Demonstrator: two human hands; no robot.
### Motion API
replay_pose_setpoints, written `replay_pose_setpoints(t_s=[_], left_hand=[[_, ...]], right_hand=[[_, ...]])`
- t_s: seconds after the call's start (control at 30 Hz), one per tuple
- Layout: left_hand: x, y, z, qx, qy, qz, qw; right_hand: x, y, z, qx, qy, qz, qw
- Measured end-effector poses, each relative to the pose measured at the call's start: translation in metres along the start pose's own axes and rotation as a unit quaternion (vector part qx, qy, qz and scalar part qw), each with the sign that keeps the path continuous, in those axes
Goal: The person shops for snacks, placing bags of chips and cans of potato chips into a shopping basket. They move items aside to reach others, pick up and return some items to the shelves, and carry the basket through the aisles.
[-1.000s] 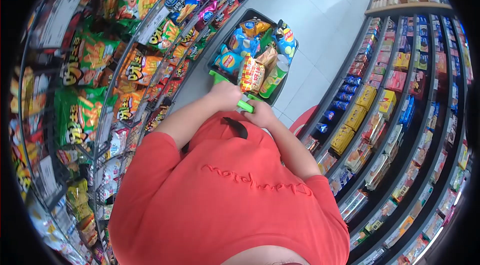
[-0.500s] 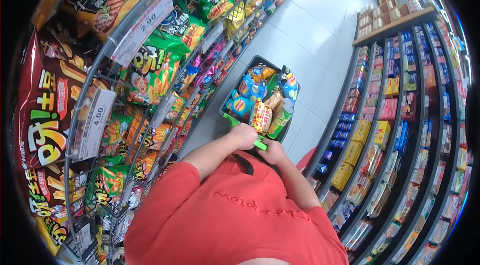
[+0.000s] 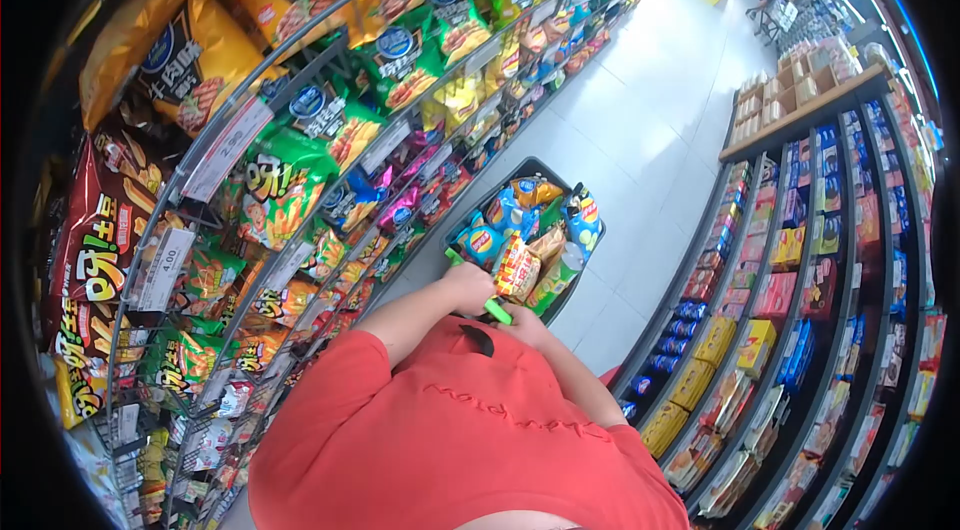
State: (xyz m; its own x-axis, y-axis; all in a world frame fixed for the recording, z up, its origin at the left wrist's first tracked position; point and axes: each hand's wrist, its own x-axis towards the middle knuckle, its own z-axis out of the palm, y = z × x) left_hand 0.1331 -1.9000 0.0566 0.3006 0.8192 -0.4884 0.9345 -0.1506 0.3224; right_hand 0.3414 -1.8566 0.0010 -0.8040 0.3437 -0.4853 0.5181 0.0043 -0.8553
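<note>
My left hand (image 3: 468, 288) is wrapped round the green handle (image 3: 497, 311) of a dark shopping basket (image 3: 529, 166). On the same handle, closed as well, is my right hand (image 3: 522, 328), at the right end of the bar. Snacks fill the basket just ahead of both hands. Among them are a blue chip bag (image 3: 480, 239), another blue bag (image 3: 583, 218), a red, yellow and white packet (image 3: 516, 268) and a green canister (image 3: 560, 275) leaning at the right side. What lies underneath is hidden.
To the left, a wire rack holds green chip bags (image 3: 290, 188), orange bags (image 3: 185, 60) and a price tag (image 3: 163, 270). On the right, curved shelves (image 3: 690, 370) carry boxed snacks, with a wooden tray display (image 3: 800, 95) beyond. A tiled aisle floor (image 3: 640, 120) runs between.
The view has shifted, so the basket and shelves sit lower in it and more of the far aisle shows. Both hands keep their hold on the handle.
</note>
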Motion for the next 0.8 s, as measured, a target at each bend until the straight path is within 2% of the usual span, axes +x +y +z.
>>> replay_pose_setpoints(t_s=[0.13,0.4,0.5,0.57,0.6,0.67,0.8], left_hand=[[0.019,0.003,-0.015,0.009,-0.025,-0.024,0.999],[0.026,0.01,-0.017,0.006,-0.018,-0.057,0.998],[0.019,0.014,-0.023,0.01,-0.031,-0.062,0.998],[0.015,0.016,-0.019,-0.001,-0.039,-0.069,0.997],[0.013,0.016,-0.017,0.003,-0.031,-0.067,0.997],[0.005,0.015,-0.013,0.003,-0.027,-0.056,0.998],[-0.015,0.015,-0.005,0.012,-0.032,-0.019,0.999]], right_hand=[[0.019,0.027,-0.023,0.03,-0.064,-0.033,0.997],[0.021,0.013,-0.041,-0.055,-0.074,-0.041,0.995],[0.029,0.007,-0.037,-0.065,-0.098,-0.011,0.993],[0.03,-0.004,-0.027,-0.188,-0.023,-0.017,0.982],[0.027,-0.016,-0.022,-0.19,-0.022,-0.016,0.981],[0.016,-0.039,-0.008,-0.241,0.034,0.055,0.968],[-0.005,-0.066,0.023,-0.287,0.109,0.102,0.946]])
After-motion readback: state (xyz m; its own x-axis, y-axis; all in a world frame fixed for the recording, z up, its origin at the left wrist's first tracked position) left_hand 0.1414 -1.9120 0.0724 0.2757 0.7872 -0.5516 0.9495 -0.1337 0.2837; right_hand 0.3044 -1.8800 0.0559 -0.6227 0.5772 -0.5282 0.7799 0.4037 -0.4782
